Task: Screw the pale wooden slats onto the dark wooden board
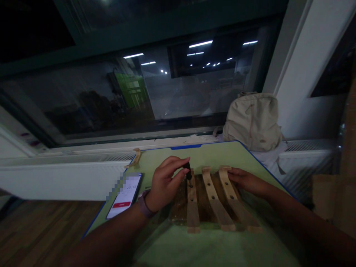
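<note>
My left hand (169, 180) pinches the dark handle of a small screwdriver (188, 172) between thumb and fingertips. The tool stands nearly upright, its lower end at the upper hole of the left wooden strip (192, 211). Beside that strip lie a middle wooden strip (215, 203) and a right wooden strip (233, 203), each with two dark holes. All three rest across a brown, shiny block (178, 207). At the far end of the right strip, my right hand (244, 180) grips the edge, with some fingers hidden behind it.
A lit phone (125, 194) lies left of my left wrist on the green, blue-edged table (167, 244). One more curved wooden piece (136, 158) sits at the table's far left corner. Behind are a radiator (69, 178), a window and a beige backpack (253, 120).
</note>
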Motion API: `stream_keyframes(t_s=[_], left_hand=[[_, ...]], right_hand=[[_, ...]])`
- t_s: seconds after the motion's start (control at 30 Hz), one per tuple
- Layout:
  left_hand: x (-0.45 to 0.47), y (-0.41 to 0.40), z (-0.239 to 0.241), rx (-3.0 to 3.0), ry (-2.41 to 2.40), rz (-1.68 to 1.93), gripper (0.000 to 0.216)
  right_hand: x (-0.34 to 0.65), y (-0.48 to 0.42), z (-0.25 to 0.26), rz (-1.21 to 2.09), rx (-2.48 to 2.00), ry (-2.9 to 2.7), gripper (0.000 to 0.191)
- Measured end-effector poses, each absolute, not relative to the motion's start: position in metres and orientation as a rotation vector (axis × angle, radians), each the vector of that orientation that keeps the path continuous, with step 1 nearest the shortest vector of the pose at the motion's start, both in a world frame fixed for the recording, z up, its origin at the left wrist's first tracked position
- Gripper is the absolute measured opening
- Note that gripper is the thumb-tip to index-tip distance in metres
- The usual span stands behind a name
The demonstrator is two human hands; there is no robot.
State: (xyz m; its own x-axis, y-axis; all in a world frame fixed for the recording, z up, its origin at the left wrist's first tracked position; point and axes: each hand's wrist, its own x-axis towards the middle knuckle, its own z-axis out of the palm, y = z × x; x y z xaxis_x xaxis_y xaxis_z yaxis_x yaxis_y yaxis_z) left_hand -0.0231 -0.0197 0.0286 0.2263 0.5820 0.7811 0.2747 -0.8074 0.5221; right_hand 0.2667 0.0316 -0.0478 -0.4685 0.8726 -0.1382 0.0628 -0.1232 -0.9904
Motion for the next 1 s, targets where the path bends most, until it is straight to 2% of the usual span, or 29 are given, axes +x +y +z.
stream_keyframes(t_s=[0.17, 0.37, 0.57, 0.8, 1.0], left_hand=[[-0.0226, -0.0184, 0.0256, 2.131, 0.730, 1.554, 0.024], [-0.0235, -0.0148, 0.0302, 2.169, 0.757, 1.745, 0.013], [-0.0216, -0.0216, 0.0314, 2.034, 0.734, 1.530, 0.027], [-0.0236, -0.0168, 0.0315, 2.195, 0.735, 1.713, 0.017], [-0.0217, -0.0186, 0.0288, 2.018, 0.789, 1.557, 0.024]], right_hand=[[0.2663, 0.0308, -0.0458, 1.650, -1.066, -1.534, 0.040], [0.2656, 0.0294, -0.0439, 1.644, -1.083, -1.545, 0.038], [0.2673, 0.0314, -0.0477, 1.675, -1.087, -1.491, 0.038], [0.2680, 0.0329, -0.0496, 1.627, -1.092, -1.517, 0.040], [0.2671, 0.0313, -0.0451, 1.634, -1.100, -1.529, 0.038]])
